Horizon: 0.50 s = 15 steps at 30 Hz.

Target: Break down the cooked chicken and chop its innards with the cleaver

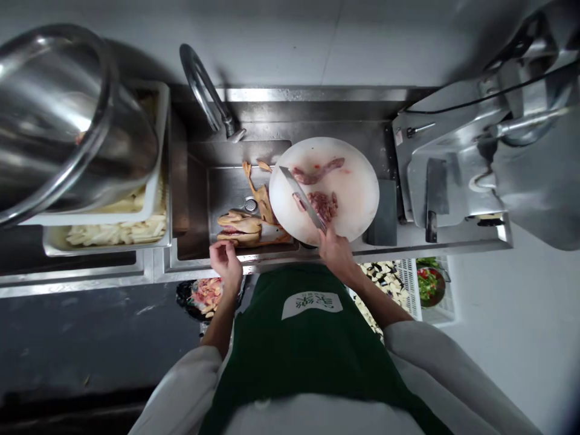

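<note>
My right hand [336, 254] grips the handle of a kitchen knife [302, 199]. Its blade slants up and left across a round white cutting board [357, 208]. Beside the blade lies a heap of chopped red meat [322, 205], with a longer strip of raw meat [319, 171] above it. My left hand [225, 260] is over the sink's front edge, fingers curled in; whether anything is in them is hidden. Just beyond it, a plucked whole bird [239, 228] lies in the sink [222, 181], and another bird [263, 198] lies partly beside the board.
A curved faucet [202, 81] rises behind the sink. At left a large steel pot [131, 139] stands over trays of pale cut strips [118, 233]. A cleaver [436, 193] lies at right near a machine. Below the counter are a black bag of meat pieces [207, 296] and a white basket [446, 302].
</note>
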### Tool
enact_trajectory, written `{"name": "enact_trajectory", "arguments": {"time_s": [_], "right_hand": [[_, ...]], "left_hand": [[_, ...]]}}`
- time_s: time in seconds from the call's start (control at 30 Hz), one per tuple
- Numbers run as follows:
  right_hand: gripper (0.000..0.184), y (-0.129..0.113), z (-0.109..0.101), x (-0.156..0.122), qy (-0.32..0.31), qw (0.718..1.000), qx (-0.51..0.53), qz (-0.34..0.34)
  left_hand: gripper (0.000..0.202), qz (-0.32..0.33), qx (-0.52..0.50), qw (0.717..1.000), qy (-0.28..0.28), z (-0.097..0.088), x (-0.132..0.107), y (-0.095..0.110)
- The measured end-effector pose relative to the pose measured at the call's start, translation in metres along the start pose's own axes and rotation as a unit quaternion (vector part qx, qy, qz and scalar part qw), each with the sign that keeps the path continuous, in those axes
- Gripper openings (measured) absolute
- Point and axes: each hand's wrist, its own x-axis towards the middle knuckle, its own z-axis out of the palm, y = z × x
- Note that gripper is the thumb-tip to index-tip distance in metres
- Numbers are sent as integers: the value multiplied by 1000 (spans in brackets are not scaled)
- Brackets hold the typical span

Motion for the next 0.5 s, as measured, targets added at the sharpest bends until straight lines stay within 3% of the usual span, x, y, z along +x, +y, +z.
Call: {"name": "enact_trajectory", "arguments": {"time_s": [0.07,0.13,0.23,0.37,0.43,0.5], "right_hand": [[36,-2,8,16,-19,1000,5,13],[40,-1,18,33,-52,998,13,16],[44,5,29,51,-64,997,31,11],[39,15,31,56,-43,998,47,-1],[39,21,31,51,-46,998,50,-8],[39,29,33,41,-61,997,44,-1]], "left_hand": [[25,-2,10,1000,-19,-3,-4,-6],[21,26,19,998,-58,10,-5,-8],[17,116,39,979,-165,61,-6,-2],[21,263,51,899,-347,144,-9,2],[23,298,71,867,-393,167,-9,-5],[24,311,83,855,-406,172,-7,-15]]}}
